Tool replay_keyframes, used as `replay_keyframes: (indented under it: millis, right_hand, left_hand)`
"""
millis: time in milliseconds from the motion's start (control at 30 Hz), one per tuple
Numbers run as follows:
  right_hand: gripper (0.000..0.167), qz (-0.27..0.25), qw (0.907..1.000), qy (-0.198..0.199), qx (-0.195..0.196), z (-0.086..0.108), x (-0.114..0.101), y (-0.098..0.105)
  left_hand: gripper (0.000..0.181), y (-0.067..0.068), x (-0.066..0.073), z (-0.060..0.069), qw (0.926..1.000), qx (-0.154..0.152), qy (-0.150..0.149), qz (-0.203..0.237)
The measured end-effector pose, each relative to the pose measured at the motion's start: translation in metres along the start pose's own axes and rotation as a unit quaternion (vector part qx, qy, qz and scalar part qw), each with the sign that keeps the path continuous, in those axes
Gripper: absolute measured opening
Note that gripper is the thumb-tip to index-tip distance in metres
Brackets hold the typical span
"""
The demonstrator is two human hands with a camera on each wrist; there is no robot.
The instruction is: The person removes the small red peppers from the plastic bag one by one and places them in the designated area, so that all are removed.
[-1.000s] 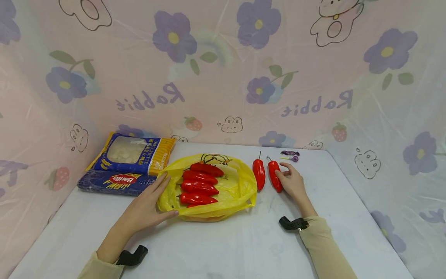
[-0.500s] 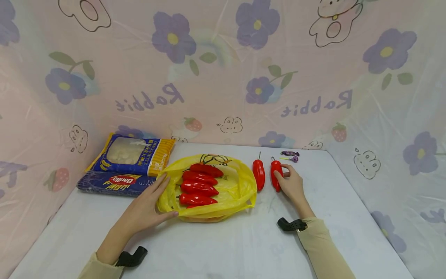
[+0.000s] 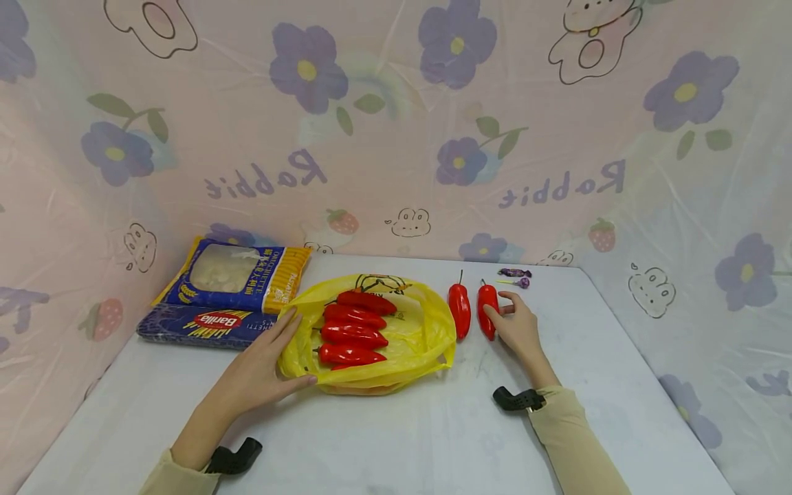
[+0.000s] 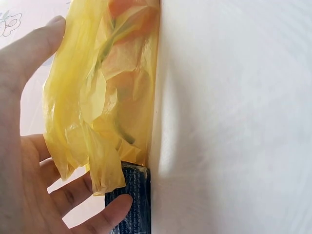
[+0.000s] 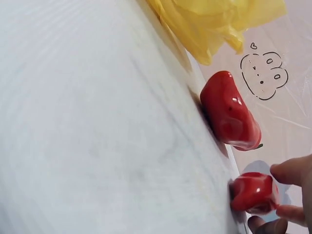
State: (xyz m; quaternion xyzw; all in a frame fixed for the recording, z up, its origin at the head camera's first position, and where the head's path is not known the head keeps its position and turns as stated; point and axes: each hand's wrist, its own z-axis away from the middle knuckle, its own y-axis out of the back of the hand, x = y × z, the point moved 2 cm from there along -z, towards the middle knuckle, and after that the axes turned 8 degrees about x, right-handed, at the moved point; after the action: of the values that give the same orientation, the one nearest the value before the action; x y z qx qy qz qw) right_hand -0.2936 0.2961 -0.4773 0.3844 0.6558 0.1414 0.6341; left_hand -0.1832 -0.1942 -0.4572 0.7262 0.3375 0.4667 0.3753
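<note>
Four red peppers, with part of another, lie stacked inside your yellow bag in the head view. Just off the bag's right side rests a loose pepper, and across a narrow gap from it is the second pepper, clamped between the thumb and fingers of your right hand. Both stems point to the far edge of the white tabletop, where the printed curtain rises; a purple candy and a lollipop lie beyond your fingers, so room is tighter there. White surface spreads from your right sleeve to the slanting right edge, and from the bag towards you. Your left hand has thumb and fingers apart at the bag's left side, near a spaghetti packet with an orecchiette packet behind it. In the left wrist view, the bag's folds hang between your parted thumb and fingers; one fingertip overlaps the spaghetti packet, though you cannot tell whether it touches. In the right wrist view, your fingertips meet around the second pepper's side, with the loose pepper apart from it and a broad stretch of tabletop alongside.
</note>
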Motion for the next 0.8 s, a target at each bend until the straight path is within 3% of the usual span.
replay_keyframes:
  millis: [800]
  right_hand:
    - [0.063,0.010,0.9999,0.005,-0.012,0.0000,-0.0024,0.0032]
  left_hand:
    - [0.115,0.0034,0.0032,-0.0004,1.0000,-0.002,0.000,0.004]
